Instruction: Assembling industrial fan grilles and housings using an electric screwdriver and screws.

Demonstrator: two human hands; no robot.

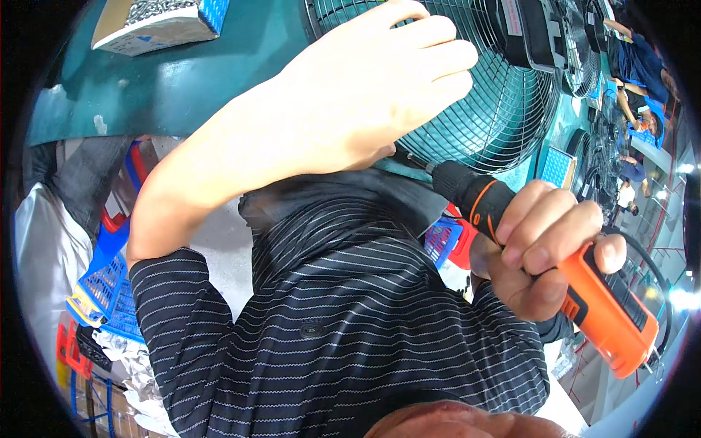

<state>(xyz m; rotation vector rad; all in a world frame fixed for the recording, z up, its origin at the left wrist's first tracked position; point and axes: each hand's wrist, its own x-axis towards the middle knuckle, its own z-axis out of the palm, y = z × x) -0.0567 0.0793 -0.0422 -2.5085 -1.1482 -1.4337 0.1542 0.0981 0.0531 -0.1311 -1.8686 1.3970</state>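
Observation:
A round black wire fan guard (504, 124) lies on the green table in front of me. Over its near left part reaches my left hand (394, 73), fingers bent across the wires and thumb down by the rim, gripping the guard. My right hand (548, 248) is wrapped around an orange and black electric screwdriver (606, 314). Its chuck and bit (423, 162) point left toward the guard's near rim, close under my left hand. The bit's very tip is partly hidden there, and whether a screw sits on it I cannot tell.
An open carton of small metal screws (164, 14) stands on the green table (182, 80) at the far left. A black motor housing (526, 33) sits on the guard. More fans (580, 51) and people line the right. Blue baskets (117, 292) are at lower left.

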